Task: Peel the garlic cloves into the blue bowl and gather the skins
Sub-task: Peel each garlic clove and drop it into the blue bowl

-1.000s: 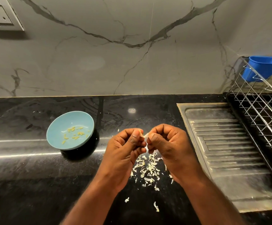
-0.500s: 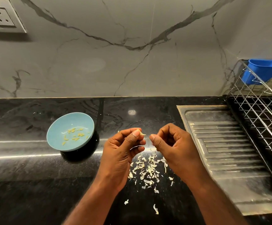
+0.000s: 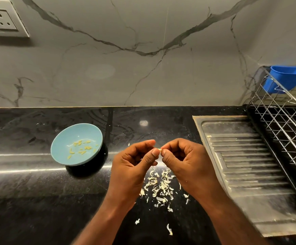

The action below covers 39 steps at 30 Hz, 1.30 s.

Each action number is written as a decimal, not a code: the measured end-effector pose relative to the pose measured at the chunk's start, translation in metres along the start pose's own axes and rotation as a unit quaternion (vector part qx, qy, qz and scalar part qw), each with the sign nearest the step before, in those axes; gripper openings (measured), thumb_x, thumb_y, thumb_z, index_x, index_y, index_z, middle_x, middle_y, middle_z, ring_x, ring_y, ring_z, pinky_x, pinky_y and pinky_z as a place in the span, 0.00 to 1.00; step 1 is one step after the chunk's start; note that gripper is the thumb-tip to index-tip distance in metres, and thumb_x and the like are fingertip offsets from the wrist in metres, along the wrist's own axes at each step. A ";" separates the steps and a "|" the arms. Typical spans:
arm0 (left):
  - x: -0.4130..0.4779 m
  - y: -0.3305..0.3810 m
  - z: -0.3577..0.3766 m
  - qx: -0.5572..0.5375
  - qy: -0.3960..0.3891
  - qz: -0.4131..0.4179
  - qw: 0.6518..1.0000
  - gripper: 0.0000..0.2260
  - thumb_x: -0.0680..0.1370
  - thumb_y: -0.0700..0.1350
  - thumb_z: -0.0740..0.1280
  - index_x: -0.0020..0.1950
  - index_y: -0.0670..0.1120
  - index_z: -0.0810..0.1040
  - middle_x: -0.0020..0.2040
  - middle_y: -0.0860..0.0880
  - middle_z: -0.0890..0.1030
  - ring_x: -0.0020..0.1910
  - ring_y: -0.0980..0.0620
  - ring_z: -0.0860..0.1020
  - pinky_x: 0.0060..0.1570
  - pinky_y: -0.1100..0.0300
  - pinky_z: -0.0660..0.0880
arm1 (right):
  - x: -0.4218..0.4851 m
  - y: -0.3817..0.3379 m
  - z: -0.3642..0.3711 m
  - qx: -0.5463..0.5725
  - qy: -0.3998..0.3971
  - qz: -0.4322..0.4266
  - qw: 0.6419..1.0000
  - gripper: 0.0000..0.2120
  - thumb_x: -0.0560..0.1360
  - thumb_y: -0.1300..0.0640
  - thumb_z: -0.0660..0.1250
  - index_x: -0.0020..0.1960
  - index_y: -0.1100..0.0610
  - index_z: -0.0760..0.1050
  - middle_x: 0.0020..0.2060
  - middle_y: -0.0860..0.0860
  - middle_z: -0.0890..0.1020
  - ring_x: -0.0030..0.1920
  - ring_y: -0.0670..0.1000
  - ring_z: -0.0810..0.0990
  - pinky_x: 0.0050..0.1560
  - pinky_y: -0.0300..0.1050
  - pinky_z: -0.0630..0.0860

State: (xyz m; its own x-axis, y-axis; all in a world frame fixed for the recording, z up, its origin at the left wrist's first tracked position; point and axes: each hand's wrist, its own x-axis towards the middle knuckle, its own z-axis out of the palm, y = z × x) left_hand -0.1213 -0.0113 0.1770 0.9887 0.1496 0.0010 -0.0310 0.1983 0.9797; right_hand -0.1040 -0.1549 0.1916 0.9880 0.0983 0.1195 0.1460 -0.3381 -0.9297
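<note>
Clove (image 3: 159, 149) between left hand (image 3: 135, 167), right hand (image 3: 185, 161)

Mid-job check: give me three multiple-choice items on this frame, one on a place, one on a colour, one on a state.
1. The loose skins lie:
A) in a pan
B) on the black counter
C) on a plate

2. The cup on the wire rack is:
A) red
B) blue
C) white

3. The left hand and right hand are:
A) flat on the counter
B) lifting a knife
C) pinching a clove between them

Key:
1 B, the pale scraps are scattered on the dark surface.
2 B, its blue shows plainly against the grey wall.
3 C, the fingertips of both hands meet on the small pale piece.
</note>
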 end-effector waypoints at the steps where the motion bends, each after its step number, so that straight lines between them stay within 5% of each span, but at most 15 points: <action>1: 0.001 0.000 0.000 0.021 0.000 0.020 1.000 0.08 0.70 0.41 0.73 0.49 0.44 0.84 0.42 0.46 0.86 0.38 0.51 0.83 0.41 0.63 0.79 | 0.000 -0.001 0.000 -0.011 0.005 -0.010 1.000 0.03 0.73 0.55 0.72 0.41 0.50 0.81 0.34 0.42 0.83 0.34 0.43 0.82 0.35 0.34 0.77; 7: 0.003 0.001 0.002 0.047 -0.013 0.042 0.998 0.05 0.74 0.44 0.69 0.42 0.50 0.85 0.38 0.47 0.84 0.37 0.52 0.82 0.41 0.62 0.78 | -0.004 -0.005 0.001 0.022 -0.004 -0.022 0.999 0.02 0.73 0.58 0.73 0.41 0.54 0.82 0.33 0.42 0.83 0.32 0.43 0.82 0.34 0.33 0.77; 9: 0.003 0.004 0.002 0.018 -0.025 0.020 0.999 0.05 0.73 0.44 0.69 0.41 0.49 0.85 0.38 0.46 0.84 0.37 0.52 0.81 0.40 0.62 0.78 | -0.006 -0.008 0.002 0.066 0.002 -0.012 0.998 0.07 0.70 0.52 0.74 0.41 0.56 0.82 0.33 0.47 0.84 0.32 0.46 0.82 0.34 0.37 0.79; 11: 0.002 0.006 0.001 -0.007 -0.039 -0.005 0.999 0.05 0.73 0.45 0.69 0.42 0.48 0.85 0.39 0.45 0.84 0.39 0.51 0.81 0.40 0.62 0.78 | -0.005 -0.009 0.002 0.106 0.008 0.003 0.994 0.14 0.67 0.45 0.72 0.41 0.57 0.82 0.32 0.50 0.84 0.32 0.48 0.82 0.34 0.39 0.79; 20: -0.002 0.009 0.003 -0.023 -0.063 -0.041 0.997 0.12 0.73 0.44 0.69 0.54 0.43 0.84 0.48 0.45 0.86 0.44 0.51 0.83 0.43 0.63 0.79 | -0.004 -0.011 0.004 0.100 0.016 0.003 0.995 0.15 0.66 0.43 0.70 0.41 0.55 0.80 0.33 0.47 0.84 0.32 0.44 0.82 0.35 0.36 0.78; 30: 0.005 0.003 0.002 -0.166 -0.041 -0.114 0.979 0.13 0.72 0.37 0.68 0.55 0.37 0.80 0.42 0.42 0.83 0.38 0.51 0.81 0.38 0.63 0.79 | -0.004 -0.001 0.002 0.091 0.015 0.005 0.996 0.04 0.74 0.57 0.73 0.41 0.53 0.80 0.34 0.47 0.84 0.34 0.45 0.83 0.38 0.38 0.79; 39: 0.009 -0.005 0.000 -0.204 -0.044 -0.135 0.969 0.11 0.72 0.34 0.64 0.54 0.39 0.76 0.35 0.46 0.78 0.33 0.52 0.78 0.33 0.63 0.77 | 0.004 0.020 0.003 0.085 0.059 0.036 0.994 0.10 0.77 0.57 0.63 0.39 0.57 0.77 0.32 0.52 0.82 0.33 0.52 0.82 0.33 0.45 0.79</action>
State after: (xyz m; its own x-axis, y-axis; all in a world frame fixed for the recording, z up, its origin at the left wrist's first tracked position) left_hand -0.1122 -0.0107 0.1722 0.9771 -0.0412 -0.2089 0.1928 0.5876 0.7859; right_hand -0.0977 -0.1590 0.1722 0.9961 -0.0343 0.0818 0.0746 -0.1770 -0.9814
